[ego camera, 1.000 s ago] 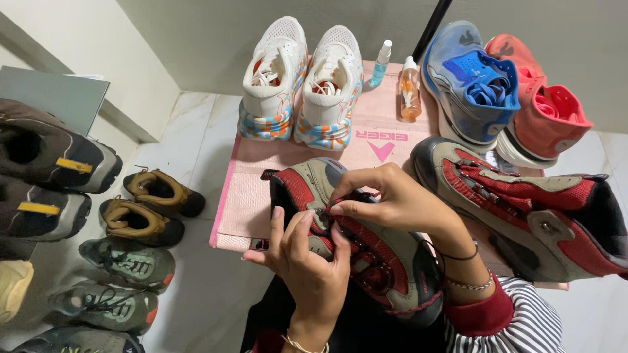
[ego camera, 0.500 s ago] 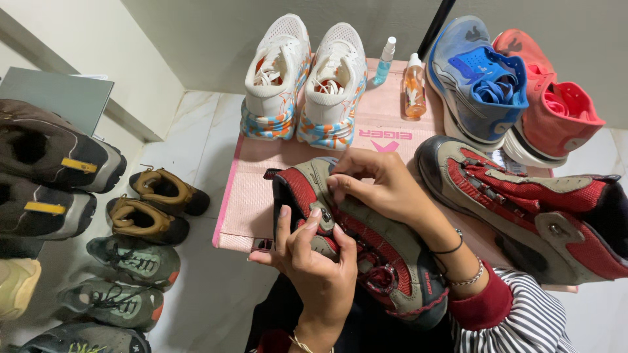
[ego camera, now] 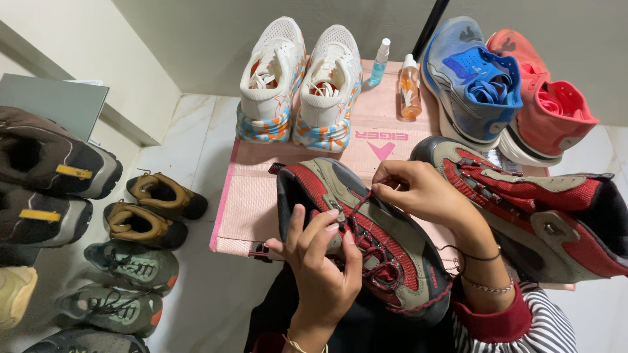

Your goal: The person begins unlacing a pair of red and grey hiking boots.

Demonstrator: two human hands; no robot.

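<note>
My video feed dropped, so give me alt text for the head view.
A left hand steadies a red and grey hiking boot while the right hand pinches its red lace. Its matching boot lies beside it on a pink mat.

So the laced boot [ego camera: 366,242] sits right under the fingers [ego camera: 327,225] of the left hand [ego camera: 320,261], toe pointing away, with the right hand [ego camera: 418,193] pinching its lace [ego camera: 356,206] just past those fingertips. Its matching boot [ego camera: 536,202] lies to the right of the fingers, on the mat [ego camera: 245,209] that spreads beneath and beyond them. Further out from the fingers, a pair of sneakers [ego camera: 301,78] stands at the mat's far edge, then two spray bottles [ego camera: 396,78] right of those, then two high-tops [ego camera: 504,85] further right. Way off to the left of the fingers, rows of shoes [ego camera: 131,235] line the floor [ego camera: 196,150].
</note>
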